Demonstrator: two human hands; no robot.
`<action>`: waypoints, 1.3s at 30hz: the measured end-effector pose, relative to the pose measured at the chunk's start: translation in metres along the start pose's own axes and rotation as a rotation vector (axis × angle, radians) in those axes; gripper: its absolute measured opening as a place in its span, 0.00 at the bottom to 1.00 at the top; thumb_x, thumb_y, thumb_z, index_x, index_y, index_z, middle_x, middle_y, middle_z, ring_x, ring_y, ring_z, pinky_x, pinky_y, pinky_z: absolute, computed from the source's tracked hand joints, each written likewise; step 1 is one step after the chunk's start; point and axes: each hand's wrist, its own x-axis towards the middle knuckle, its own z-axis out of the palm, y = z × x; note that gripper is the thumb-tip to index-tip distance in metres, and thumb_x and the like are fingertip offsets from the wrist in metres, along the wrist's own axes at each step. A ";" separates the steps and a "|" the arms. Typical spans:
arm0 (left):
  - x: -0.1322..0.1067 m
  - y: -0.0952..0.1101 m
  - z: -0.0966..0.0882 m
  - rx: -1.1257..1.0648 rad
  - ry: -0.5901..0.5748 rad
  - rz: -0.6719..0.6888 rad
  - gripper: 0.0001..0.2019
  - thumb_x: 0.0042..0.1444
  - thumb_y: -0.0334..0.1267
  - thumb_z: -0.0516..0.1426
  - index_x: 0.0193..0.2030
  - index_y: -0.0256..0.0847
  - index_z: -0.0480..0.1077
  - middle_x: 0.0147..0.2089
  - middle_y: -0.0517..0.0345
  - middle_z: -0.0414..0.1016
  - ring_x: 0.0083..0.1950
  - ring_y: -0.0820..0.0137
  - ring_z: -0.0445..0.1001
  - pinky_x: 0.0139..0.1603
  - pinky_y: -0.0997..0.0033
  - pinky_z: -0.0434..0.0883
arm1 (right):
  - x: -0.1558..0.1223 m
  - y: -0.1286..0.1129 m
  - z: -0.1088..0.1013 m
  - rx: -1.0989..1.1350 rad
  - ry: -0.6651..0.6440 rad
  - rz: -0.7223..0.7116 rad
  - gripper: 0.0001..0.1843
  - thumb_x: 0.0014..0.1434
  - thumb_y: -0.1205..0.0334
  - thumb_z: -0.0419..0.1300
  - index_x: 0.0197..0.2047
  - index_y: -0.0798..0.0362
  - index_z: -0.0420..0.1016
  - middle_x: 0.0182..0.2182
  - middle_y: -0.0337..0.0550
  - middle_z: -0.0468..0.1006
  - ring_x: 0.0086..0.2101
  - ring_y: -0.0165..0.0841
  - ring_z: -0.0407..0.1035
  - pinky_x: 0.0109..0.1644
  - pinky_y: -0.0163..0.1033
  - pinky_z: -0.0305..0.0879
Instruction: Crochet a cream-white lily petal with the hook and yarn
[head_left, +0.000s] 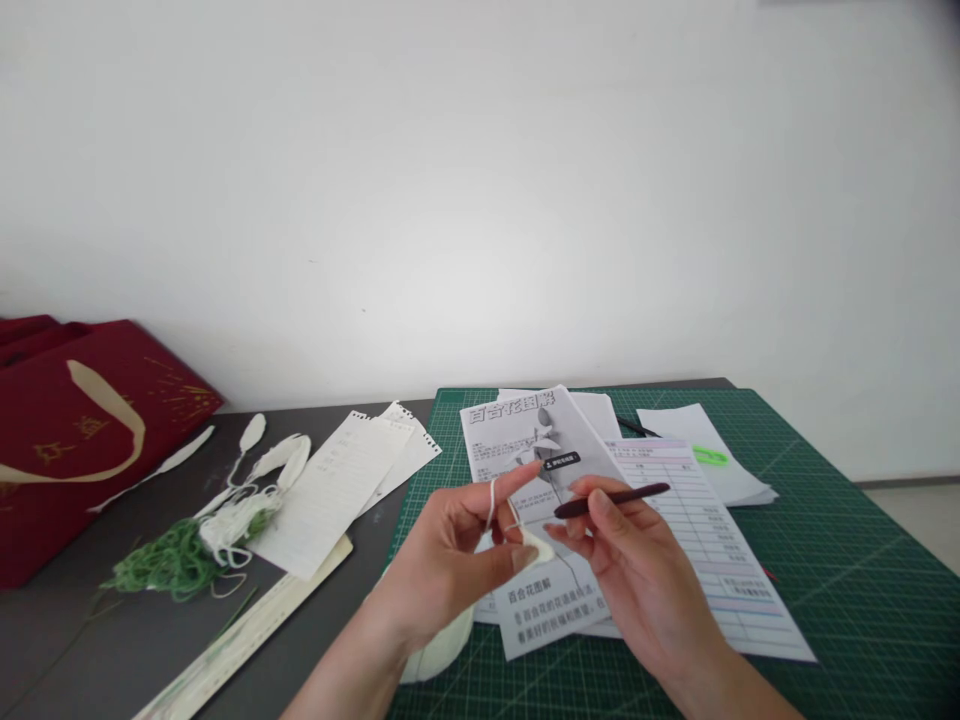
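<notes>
My left hand (465, 545) pinches a small cream crochet piece (538, 546) between thumb and fingers. A strand of white yarn (492, 505) loops round its raised index finger. In my right hand (637, 560) is a dark maroon crochet hook (622, 497), gripped like a pen; its tip points left, and I cannot make out whether it touches the yarn. Partly behind my left wrist lies a rounded cream shape (442, 645), perhaps the yarn ball. Printed sheets (555, 610) with a flower picture lie beneath both hands.
A green cutting mat (840, 590) covers the right side of the dark table. A form (720, 560), white sheets (686, 430) and a bright green clip (709, 456) lie on it. Leftward are handwritten notes (337, 490), green yarn (169, 560), white crocheted petals (281, 460) and a red gift bag (97, 420).
</notes>
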 end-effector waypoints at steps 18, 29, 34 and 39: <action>0.002 -0.007 0.014 -0.018 0.111 -0.011 0.33 0.47 0.33 0.66 0.62 0.47 0.66 0.28 0.64 0.69 0.31 0.75 0.66 0.35 0.73 0.64 | 0.000 0.002 0.007 -0.195 -0.029 -0.017 0.14 0.39 0.62 0.76 0.32 0.50 0.82 0.29 0.38 0.82 0.31 0.31 0.73 0.37 0.34 0.69; 0.001 -0.007 0.013 -0.145 0.036 -0.025 0.29 0.48 0.31 0.66 0.58 0.50 0.69 0.28 0.65 0.68 0.29 0.78 0.66 0.31 0.77 0.63 | 0.004 0.002 0.003 -0.082 0.051 0.000 0.12 0.35 0.67 0.76 0.26 0.50 0.81 0.23 0.37 0.83 0.26 0.30 0.75 0.31 0.32 0.71; 0.002 -0.008 0.003 -0.172 -0.073 -0.040 0.29 0.49 0.28 0.65 0.58 0.54 0.70 0.28 0.66 0.69 0.27 0.80 0.68 0.29 0.81 0.65 | -0.005 0.002 0.007 -0.095 -0.001 -0.043 0.09 0.41 0.68 0.74 0.26 0.48 0.81 0.25 0.36 0.83 0.27 0.30 0.75 0.31 0.32 0.71; -0.002 -0.009 -0.007 -0.118 -0.223 -0.028 0.29 0.54 0.32 0.62 0.61 0.62 0.64 0.32 0.64 0.67 0.23 0.74 0.76 0.19 0.81 0.64 | -0.011 0.009 0.003 -0.167 -0.106 -0.189 0.08 0.45 0.70 0.72 0.28 0.46 0.80 0.25 0.35 0.81 0.26 0.29 0.73 0.30 0.33 0.70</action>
